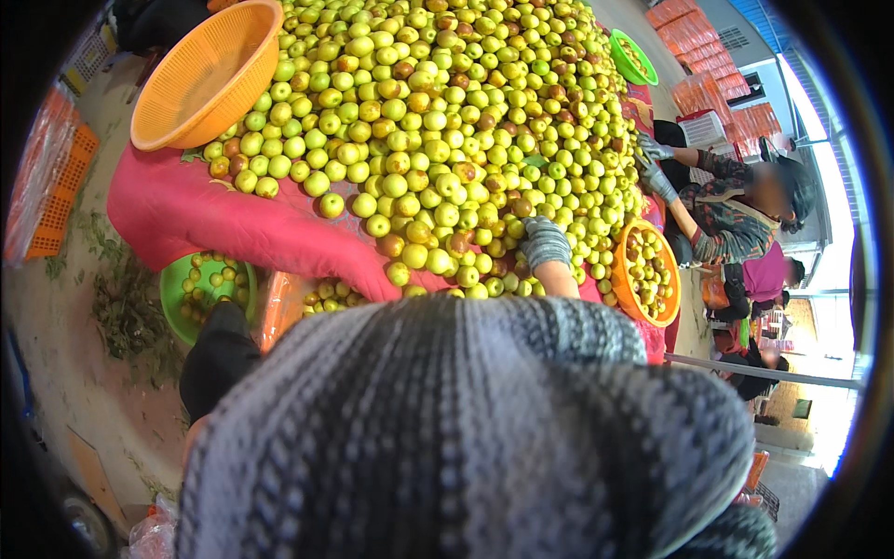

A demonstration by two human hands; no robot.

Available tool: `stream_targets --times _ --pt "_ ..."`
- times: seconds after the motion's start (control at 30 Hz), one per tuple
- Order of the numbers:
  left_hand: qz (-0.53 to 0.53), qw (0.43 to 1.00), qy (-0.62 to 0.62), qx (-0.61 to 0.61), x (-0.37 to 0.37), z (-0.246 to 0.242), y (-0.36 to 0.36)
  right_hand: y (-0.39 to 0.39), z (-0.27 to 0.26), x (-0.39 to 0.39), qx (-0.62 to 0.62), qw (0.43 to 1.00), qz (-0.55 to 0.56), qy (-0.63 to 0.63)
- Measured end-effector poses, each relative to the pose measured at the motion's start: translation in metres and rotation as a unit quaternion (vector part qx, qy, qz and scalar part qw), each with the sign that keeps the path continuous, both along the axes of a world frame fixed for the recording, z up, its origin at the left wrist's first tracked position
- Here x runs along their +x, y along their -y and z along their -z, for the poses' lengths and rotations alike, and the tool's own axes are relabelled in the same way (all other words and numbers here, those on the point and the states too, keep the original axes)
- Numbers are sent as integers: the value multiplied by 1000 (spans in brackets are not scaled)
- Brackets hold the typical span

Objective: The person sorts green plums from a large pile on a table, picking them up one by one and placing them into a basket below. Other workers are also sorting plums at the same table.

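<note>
A large heap of round green and brown-blotched fruits (433, 133), looking like jujubes, lies before me on a red padded cloth (230, 209). My right hand (547, 243), in a grey knitted glove, rests palm down on the near right part of the heap. Its fingertips are hidden among the fruits, so any grip is unclear. Right of it stands an orange basket (618, 286) holding green and brown fruits. My left hand is out of view. My striped knitted sleeve and clothing fill the lower middle.
An empty orange basket (199, 77) leans at the heap's upper left. A green basin (171, 297) with fruits stands low left, beside a dark-clothed limb. A co-worker's gloved hands (655, 168) touch the heap's right edge; a small green basket (646, 66) lies beyond. Orange crates (63, 195) stand far left.
</note>
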State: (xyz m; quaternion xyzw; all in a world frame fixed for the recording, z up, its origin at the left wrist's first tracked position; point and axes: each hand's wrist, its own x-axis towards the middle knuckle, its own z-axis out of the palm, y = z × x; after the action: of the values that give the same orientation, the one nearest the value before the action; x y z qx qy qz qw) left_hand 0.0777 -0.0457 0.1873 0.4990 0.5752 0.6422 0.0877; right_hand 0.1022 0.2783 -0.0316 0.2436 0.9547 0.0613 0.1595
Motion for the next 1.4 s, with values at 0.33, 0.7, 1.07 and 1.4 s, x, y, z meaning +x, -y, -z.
stream_targets --times 0.33,0.7,1.07,1.4 --pt "11 1000 15 12 2 -1 9 -3 -4 21 -90 981 95 -140" --pt "49 998 42 25 4 -2 8 59 -47 68 -727 550 156 -380" --pt "74 994 70 46 3 1 12 50 -31 67 -770 498 138 -374" --pt "101 988 100 63 4 -1 10 57 -44 63 -763 497 179 -371"
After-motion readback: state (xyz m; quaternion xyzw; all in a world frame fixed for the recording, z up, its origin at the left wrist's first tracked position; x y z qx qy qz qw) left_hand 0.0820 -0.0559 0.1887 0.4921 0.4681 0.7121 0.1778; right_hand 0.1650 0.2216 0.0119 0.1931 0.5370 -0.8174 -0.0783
